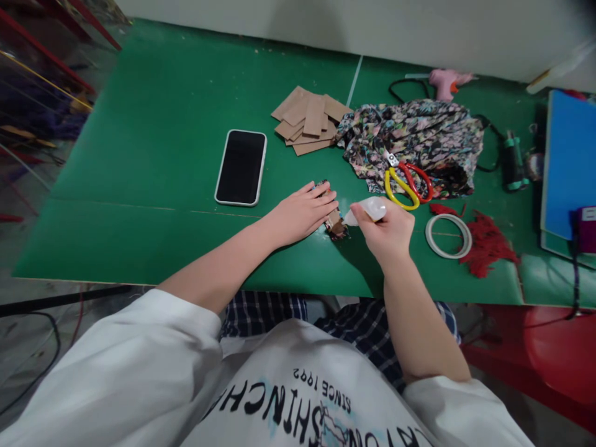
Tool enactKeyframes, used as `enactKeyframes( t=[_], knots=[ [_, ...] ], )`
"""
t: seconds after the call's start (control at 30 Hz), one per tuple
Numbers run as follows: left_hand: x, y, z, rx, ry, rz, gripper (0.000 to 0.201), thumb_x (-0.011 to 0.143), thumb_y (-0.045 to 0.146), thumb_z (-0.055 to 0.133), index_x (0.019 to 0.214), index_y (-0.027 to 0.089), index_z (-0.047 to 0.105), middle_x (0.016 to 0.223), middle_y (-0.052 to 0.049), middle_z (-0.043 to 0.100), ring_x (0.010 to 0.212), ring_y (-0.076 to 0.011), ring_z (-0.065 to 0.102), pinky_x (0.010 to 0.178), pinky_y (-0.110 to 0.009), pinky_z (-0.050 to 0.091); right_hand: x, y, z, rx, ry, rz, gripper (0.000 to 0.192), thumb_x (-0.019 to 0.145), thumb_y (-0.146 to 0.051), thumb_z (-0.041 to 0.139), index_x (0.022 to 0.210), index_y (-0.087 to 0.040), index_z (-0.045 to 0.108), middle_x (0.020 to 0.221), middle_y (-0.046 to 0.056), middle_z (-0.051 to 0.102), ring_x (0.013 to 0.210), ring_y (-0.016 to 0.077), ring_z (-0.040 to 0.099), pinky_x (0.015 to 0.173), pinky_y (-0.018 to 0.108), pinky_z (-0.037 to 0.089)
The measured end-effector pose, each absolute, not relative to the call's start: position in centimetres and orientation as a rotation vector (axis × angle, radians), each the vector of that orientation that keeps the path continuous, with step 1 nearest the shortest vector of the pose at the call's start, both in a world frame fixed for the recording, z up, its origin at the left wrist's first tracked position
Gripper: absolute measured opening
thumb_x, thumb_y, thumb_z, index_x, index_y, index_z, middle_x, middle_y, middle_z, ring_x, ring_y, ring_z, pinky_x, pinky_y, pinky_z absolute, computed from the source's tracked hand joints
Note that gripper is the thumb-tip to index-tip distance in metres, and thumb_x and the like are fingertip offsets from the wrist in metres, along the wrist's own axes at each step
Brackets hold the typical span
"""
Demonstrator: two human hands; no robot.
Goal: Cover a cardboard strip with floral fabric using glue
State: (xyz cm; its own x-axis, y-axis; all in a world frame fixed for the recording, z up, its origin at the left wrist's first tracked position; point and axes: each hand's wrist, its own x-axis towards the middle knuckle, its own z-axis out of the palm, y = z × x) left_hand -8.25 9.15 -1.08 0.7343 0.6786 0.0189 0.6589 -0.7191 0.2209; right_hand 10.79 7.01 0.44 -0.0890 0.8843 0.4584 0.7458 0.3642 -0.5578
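Observation:
My left hand [302, 211] lies flat on the green table [153, 161], its fingers pressing down a small cardboard piece partly wrapped in patterned fabric [334, 222]. My right hand [386, 231] grips a small translucent glue bottle [367, 210], with the nozzle pointing left at the end of that piece. Just beyond my right hand lie scissors with red and yellow handles [407, 183], resting on a crumpled floral cloth [414, 139].
A black phone [241, 166] lies left of centre. Cut cardboard strips [310, 121] are stacked behind it. A tape ring [448, 236] and red scraps [487, 243] sit to the right. At the back are a pink glue gun [444, 82] and a blue board [570, 161].

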Motion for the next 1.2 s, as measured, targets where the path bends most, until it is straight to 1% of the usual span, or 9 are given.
enactKeyframes(
  t=[0.1,0.27,0.33,0.47,0.7,0.93,1.1,1.2],
  knots=[
    [-8.3,9.1,-1.1,2.729,1.066,0.158,0.042,0.094,0.026,0.028,0.131,0.014,0.043,0.14,-0.008,0.04,0.134,-0.0247,0.024,0.11,-0.044,0.019,10.5,6.8,0.5,-1.407,-1.88,0.244,0.035,0.077,-0.048,0.055,0.056,-0.02,0.053,0.051,-0.003,0.053,0.048,0.0097,0.047,0.049,0.023,0.037],
    [-8.3,9.1,-1.3,2.742,1.059,0.164,0.041,0.093,0.026,0.032,0.13,0.013,0.043,0.14,-0.009,0.038,0.134,-0.0254,0.023,0.11,-0.044,0.018,9.9,6.5,0.4,-1.308,-1.918,0.306,0.028,0.078,-0.044,0.056,0.064,-0.02,0.059,0.059,-0.001,0.06,0.054,0.0114,0.054,0.052,0.023,0.039],
    [-8.3,9.1,-1.3,2.745,1.059,0.163,0.041,0.093,0.025,0.032,0.13,0.013,0.043,0.14,-0.009,0.038,0.134,-0.0254,0.024,0.11,-0.044,0.019,10.0,6.5,0.5,-1.334,-1.926,0.293,0.029,0.078,-0.046,0.055,0.064,-0.02,0.059,0.058,-0.001,0.06,0.053,0.0115,0.053,0.052,0.024,0.039],
    [-8.2,9.1,-1.1,2.756,1.064,0.15,0.041,0.094,0.025,0.029,0.13,0.012,0.043,0.14,-0.009,0.039,0.134,-0.0256,0.025,0.109,-0.044,0.02,10.4,6.7,0.6,-1.374,-1.916,0.275,0.034,0.077,-0.047,0.056,0.057,-0.019,0.053,0.053,-0.002,0.054,0.05,0.0097,0.048,0.05,0.023,0.036],
    [-8.3,9.2,-1.2,2.765,1.058,0.158,0.041,0.094,0.025,0.031,0.131,0.013,0.042,0.138,-0.009,0.041,0.133,-0.0275,0.026,0.108,-0.046,0.022,10.9,7.0,0.7,-1.291,-1.888,0.256,0.033,0.078,-0.042,0.057,0.056,-0.019,0.051,0.05,-0.003,0.049,0.048,0.0087,0.045,0.048,0.023,0.034],
    [-8.2,9.2,-1.2,2.777,1.075,0.147,0.041,0.094,0.026,0.032,0.13,0.012,0.043,0.139,-0.008,0.041,0.133,-0.0266,0.026,0.109,-0.044,0.022,10.8,6.9,0.7,-1.338,-1.916,0.216,0.036,0.079,-0.046,0.055,0.056,-0.018,0.053,0.05,-0.003,0.052,0.047,0.0088,0.046,0.047,0.022,0.034],
    [-8.2,9.2,-1.5,2.774,1.077,0.185,0.041,0.094,0.026,0.032,0.129,0.011,0.044,0.139,-0.009,0.041,0.133,-0.0256,0.026,0.109,-0.044,0.021,10.3,6.7,0.6,-1.297,-1.944,0.209,0.034,0.08,-0.045,0.054,0.06,-0.018,0.057,0.054,-0.001,0.057,0.048,0.0096,0.049,0.048,0.022,0.035],
    [-8.2,9.2,-1.5,2.766,1.072,0.179,0.041,0.094,0.026,0.032,0.13,0.011,0.044,0.139,-0.009,0.04,0.133,-0.0259,0.026,0.109,-0.044,0.02,10.3,6.7,0.6,-1.291,-1.946,0.193,0.033,0.08,-0.045,0.054,0.06,-0.018,0.058,0.054,-0.001,0.057,0.048,0.0093,0.049,0.048,0.022,0.035]
  ],
)
